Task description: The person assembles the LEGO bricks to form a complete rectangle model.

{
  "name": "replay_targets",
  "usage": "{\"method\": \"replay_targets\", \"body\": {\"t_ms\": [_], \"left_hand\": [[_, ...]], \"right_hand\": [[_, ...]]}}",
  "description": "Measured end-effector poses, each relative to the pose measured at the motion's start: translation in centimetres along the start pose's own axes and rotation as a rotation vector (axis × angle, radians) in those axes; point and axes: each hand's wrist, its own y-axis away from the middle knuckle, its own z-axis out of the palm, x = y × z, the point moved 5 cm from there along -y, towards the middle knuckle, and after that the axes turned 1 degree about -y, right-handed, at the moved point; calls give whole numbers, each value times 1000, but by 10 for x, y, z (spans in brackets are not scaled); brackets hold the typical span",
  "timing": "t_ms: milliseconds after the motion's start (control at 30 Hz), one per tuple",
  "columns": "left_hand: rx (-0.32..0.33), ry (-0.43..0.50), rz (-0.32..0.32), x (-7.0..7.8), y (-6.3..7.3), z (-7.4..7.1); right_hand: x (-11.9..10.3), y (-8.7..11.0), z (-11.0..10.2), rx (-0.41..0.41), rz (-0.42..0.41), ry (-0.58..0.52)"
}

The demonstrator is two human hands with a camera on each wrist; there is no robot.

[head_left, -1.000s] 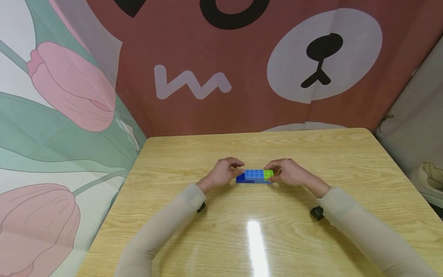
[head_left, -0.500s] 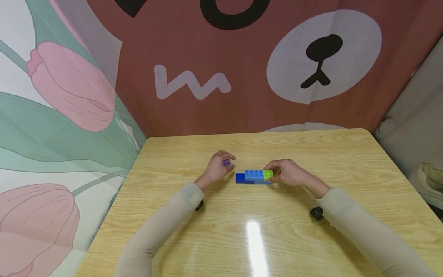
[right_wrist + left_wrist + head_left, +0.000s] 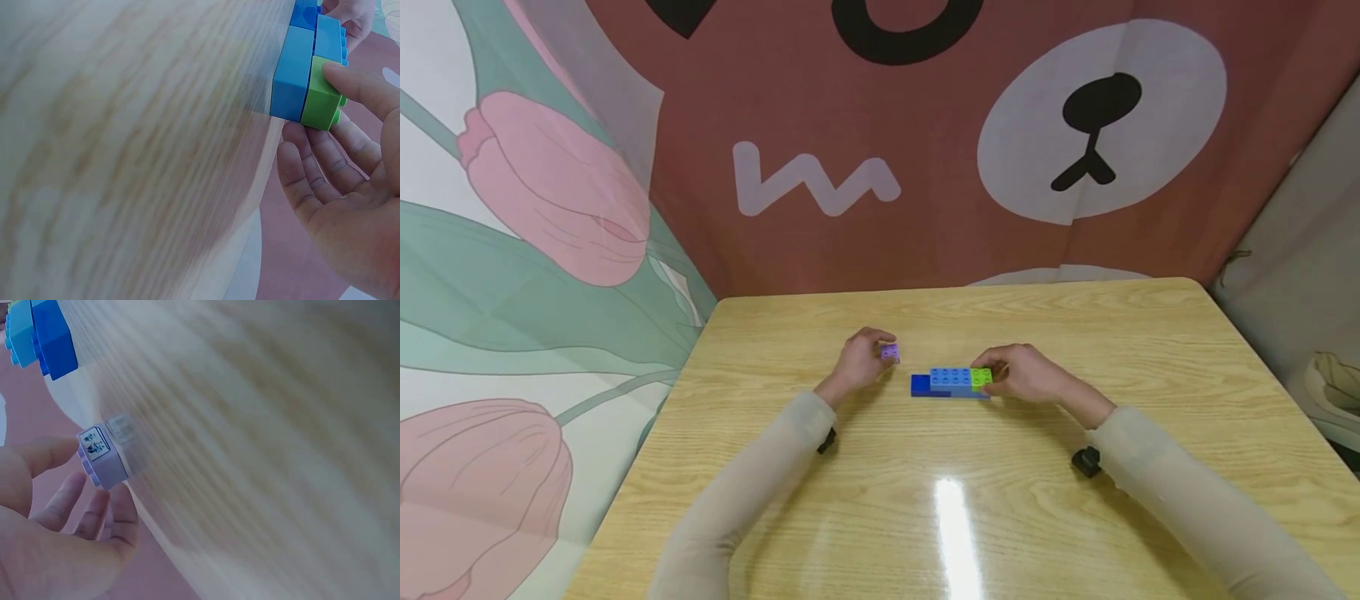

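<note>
Currently one purple brick point(image 3: 891, 353) is pinched by the left hand point(image 3: 859, 363); one block stack point(image 3: 950, 382) is gripped at its right end by the right hand's point(image 3: 1026, 373) curled fingers.

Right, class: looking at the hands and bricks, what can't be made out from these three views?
- Purple brick, head view: too small to count its studs.
- Brick stack, head view: its right end is covered by the right hand.
- Table, left wrist view: blurred grain.
- Left hand, left wrist view: cut off by the frame edge.
</note>
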Motion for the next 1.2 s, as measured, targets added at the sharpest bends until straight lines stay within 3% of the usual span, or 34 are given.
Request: {"method": "replay_targets", "body": {"t_ms": [300,633,1200], "left_hand": [[-51,15,-43,-5,-1,3],[-62,-4,-57,-6,-1,5],[-67,66,-84,-4,4,1]], "right_hand": [[0,-1,-1,0,-5,3],[-1,-1,0,-5,0,-2],[0,0,0,-3,3,2]]}}
